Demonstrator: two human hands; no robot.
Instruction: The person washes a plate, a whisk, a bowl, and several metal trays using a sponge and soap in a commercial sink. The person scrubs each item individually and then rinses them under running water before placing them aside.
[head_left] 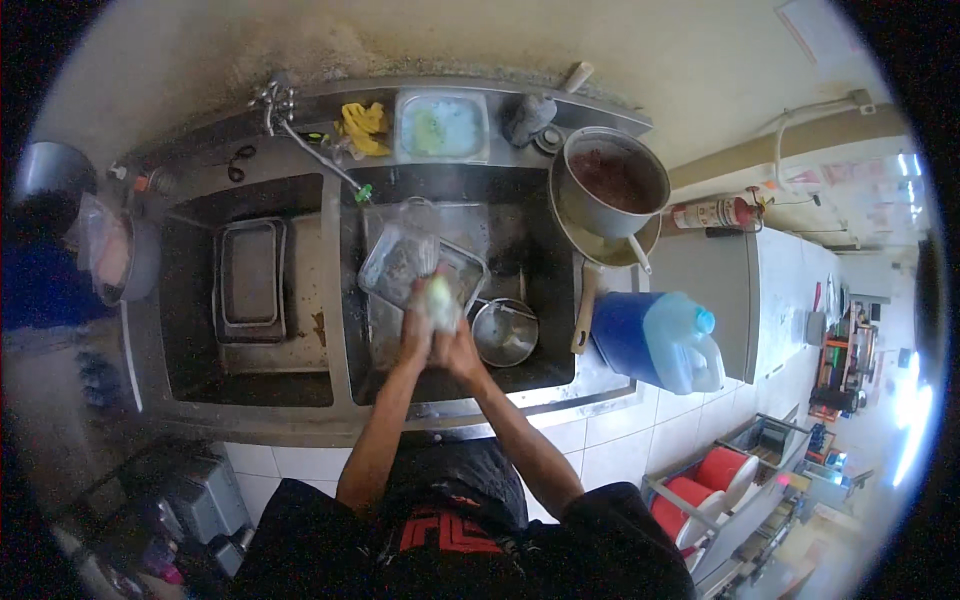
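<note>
and here the left hand (416, 336) and right hand (457, 350) are closed together round a blurred greenish-white bundle (439, 299) above the right-hand sink basin (552, 345), probably light, soft and slippery if wet, best cupped round its middle

I see the left hand (415, 338) and right hand (459, 352) holding a blurred pale-green thing (438, 298) over the sink (337, 300).

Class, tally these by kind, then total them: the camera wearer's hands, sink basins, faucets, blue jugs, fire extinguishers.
Hands (left hand, right hand): 2
Sink basins (left basin, right basin): 2
Faucet: 1
Blue jug: 1
Fire extinguisher: 1
Total: 7
</note>
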